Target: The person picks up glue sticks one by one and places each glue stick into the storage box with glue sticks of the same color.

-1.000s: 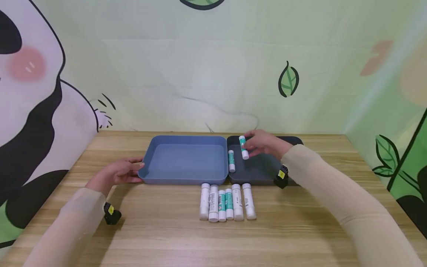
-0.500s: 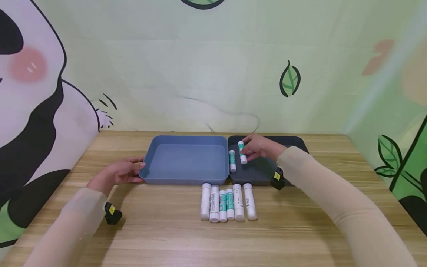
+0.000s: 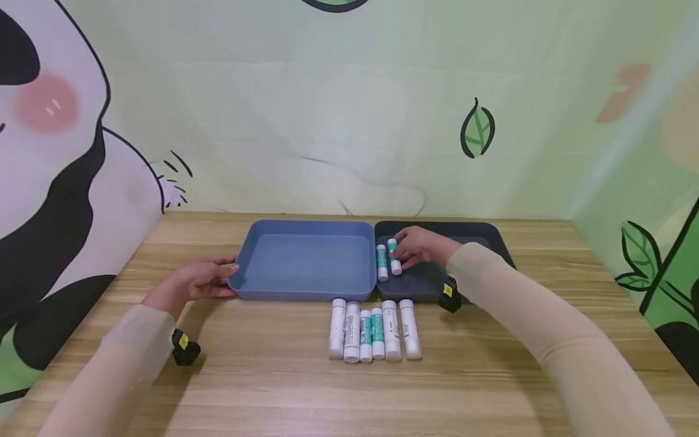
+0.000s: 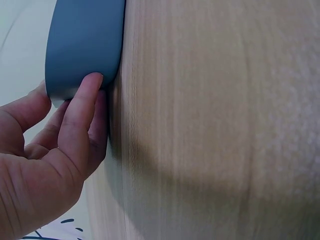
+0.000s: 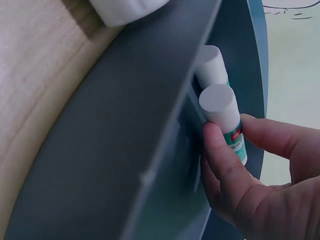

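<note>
My right hand (image 3: 423, 244) pinches a small white-and-green glue stick (image 3: 395, 261) between thumb and fingers, low inside the dark tray (image 3: 431, 285). Just left of it, a similar glue stick (image 3: 382, 263) lies along the tray's left wall. In the right wrist view the held glue stick (image 5: 220, 105) has its white end towards the camera, close to the other one (image 5: 211, 65). At the left end of the blue tray (image 3: 306, 296), my left hand (image 3: 199, 280) holds the side, thumb at the rim and fingers against the outer wall (image 4: 85, 45).
In front of the trays, several glue sticks (image 3: 352, 332) lie side by side on the wooden table (image 3: 262, 388), some large and white, two smaller with green labels. The two trays stand edge to edge near the patterned backdrop (image 3: 349, 121).
My right hand has lowered the glue stick into the dark tray and moved it slightly left and nearer, beside the other one. My left hand stays at the blue tray.
</note>
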`<action>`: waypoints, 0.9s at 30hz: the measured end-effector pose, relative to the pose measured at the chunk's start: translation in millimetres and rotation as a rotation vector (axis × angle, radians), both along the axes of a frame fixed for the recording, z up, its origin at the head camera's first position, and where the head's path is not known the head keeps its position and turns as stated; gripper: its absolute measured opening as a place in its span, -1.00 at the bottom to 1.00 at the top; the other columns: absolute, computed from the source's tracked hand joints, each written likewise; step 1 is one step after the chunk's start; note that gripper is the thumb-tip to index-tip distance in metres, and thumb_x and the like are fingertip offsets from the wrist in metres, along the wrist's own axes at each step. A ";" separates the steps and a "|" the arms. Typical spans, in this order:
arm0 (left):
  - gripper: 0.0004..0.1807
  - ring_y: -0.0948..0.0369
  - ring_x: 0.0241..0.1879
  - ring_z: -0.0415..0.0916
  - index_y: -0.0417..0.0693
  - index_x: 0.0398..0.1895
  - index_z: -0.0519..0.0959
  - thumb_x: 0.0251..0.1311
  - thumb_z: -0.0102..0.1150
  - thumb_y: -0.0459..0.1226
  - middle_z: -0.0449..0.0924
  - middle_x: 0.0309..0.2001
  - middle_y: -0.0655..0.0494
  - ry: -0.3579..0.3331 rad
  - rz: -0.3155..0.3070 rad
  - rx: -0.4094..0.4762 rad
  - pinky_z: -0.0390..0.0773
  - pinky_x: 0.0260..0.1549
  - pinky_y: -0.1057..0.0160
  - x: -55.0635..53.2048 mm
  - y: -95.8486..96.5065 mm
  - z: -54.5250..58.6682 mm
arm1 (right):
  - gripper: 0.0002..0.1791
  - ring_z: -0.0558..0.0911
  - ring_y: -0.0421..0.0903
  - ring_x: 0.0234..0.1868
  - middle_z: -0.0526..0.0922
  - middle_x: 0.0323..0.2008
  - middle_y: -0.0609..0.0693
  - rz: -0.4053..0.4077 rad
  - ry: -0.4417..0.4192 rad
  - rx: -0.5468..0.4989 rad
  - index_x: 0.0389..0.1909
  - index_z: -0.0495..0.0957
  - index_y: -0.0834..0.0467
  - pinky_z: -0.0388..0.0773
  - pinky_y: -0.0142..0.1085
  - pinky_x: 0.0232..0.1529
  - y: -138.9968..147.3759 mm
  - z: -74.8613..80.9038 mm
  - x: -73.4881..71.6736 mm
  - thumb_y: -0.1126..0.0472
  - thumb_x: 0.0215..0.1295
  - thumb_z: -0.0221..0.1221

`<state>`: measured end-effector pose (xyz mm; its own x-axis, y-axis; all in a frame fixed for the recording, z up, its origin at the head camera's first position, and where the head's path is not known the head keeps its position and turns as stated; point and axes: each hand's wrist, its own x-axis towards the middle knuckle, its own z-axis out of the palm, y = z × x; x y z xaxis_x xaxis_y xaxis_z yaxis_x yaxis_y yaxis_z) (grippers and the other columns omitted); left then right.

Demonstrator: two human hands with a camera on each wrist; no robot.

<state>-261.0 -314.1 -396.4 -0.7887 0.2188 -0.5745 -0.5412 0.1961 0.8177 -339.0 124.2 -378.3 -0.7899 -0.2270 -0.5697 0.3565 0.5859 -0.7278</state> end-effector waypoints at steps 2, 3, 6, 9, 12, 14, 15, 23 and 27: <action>-0.20 0.39 -0.22 0.59 -0.10 0.67 -0.29 0.59 -0.09 -0.24 0.56 -0.21 0.23 -0.003 0.000 0.002 0.76 -0.10 0.30 0.4 0.8 0.5 | -0.29 0.56 -0.15 -0.28 0.47 0.01 0.19 -0.002 -0.004 0.003 0.53 0.11 0.35 0.72 -0.43 -0.35 -1.0 -1.5 0.7 0.43 0.43 0.13; -0.20 0.39 -0.22 0.59 -0.10 0.67 -0.29 0.59 -0.09 -0.24 0.56 -0.20 0.23 -0.003 -0.001 0.003 0.76 -0.09 0.30 0.4 1.0 0.6 | -0.30 0.56 -0.16 -0.29 0.48 0.01 0.19 -0.003 -0.003 0.006 0.53 0.11 0.35 0.72 -0.43 -0.36 -1.5 -2.1 0.9 0.43 0.43 0.13; -0.20 0.38 -0.22 0.59 -0.10 0.67 -0.29 0.59 -0.09 -0.24 0.55 -0.19 0.22 -0.007 0.001 0.003 0.76 -0.09 0.29 0.5 1.5 1.6 | -0.30 0.56 -0.18 -0.32 0.49 0.02 0.20 -0.002 -0.001 0.017 0.53 0.12 0.35 0.70 -0.45 -0.38 -3.3 -3.6 0.8 0.42 0.44 0.13; -0.20 0.37 -0.21 0.58 -0.10 0.67 -0.28 0.59 -0.09 -0.24 0.54 -0.16 0.20 -0.008 0.004 -0.001 0.76 -0.09 0.29 0.4 1.4 2.0 | -0.32 0.57 -0.18 -0.32 0.51 0.07 0.22 0.000 0.001 0.029 0.52 0.14 0.36 0.70 -0.44 -0.38 -4.3 -5.2 -0.4 0.42 0.44 0.13; -0.20 0.37 -0.21 0.58 -0.10 0.67 -0.27 0.58 -0.08 -0.23 0.53 -0.15 0.19 -0.012 0.006 -0.006 0.76 -0.08 0.29 0.6 1.6 2.2 | -0.34 0.56 -0.16 -0.29 0.50 0.11 0.24 0.004 0.000 0.041 0.51 0.15 0.36 0.70 -0.44 -0.37 -4.6 -6.2 -0.8 0.42 0.45 0.13; -0.20 0.37 -0.20 0.58 -0.10 0.67 -0.27 0.58 -0.09 -0.23 0.52 -0.14 0.18 -0.012 0.006 -0.008 0.76 -0.08 0.29 0.3 1.2 1.7 | -0.35 0.56 -0.15 -0.26 0.50 0.13 0.24 0.005 0.001 0.050 0.50 0.17 0.36 0.70 -0.43 -0.36 -5.1 -5.8 -0.1 0.41 0.45 0.13; -0.20 0.37 -0.20 0.58 -0.09 0.67 -0.28 0.58 -0.09 -0.23 0.52 -0.13 0.18 -0.013 0.005 -0.009 0.76 -0.07 0.29 0.3 1.4 1.9 | -0.35 0.56 -0.14 -0.25 0.50 0.15 0.25 0.007 0.003 0.054 0.49 0.17 0.36 0.71 -0.43 -0.35 -5.3 -5.7 0.2 0.41 0.45 0.13; -0.20 0.37 -0.19 0.58 -0.08 0.67 -0.27 0.59 -0.09 -0.22 0.52 -0.10 0.17 -0.008 0.005 -0.018 0.76 -0.05 0.29 -0.8 0.5 0.7 | -0.36 0.53 -0.12 -0.23 0.50 -0.02 0.18 0.017 0.020 0.071 0.47 0.19 0.38 0.69 -0.43 -0.35 -9.2 -5.6 2.2 0.43 0.43 0.14; -0.20 0.37 -0.20 0.58 -0.09 0.67 -0.27 0.59 -0.09 -0.22 0.54 -0.15 0.19 -0.007 0.007 -0.017 0.76 -0.07 0.30 -0.4 0.1 0.4 | -0.37 0.52 -0.10 -0.20 0.50 -0.02 0.18 0.012 0.019 0.080 0.46 0.20 0.39 0.72 -0.39 -0.28 -10.5 -5.8 3.0 0.43 0.42 0.15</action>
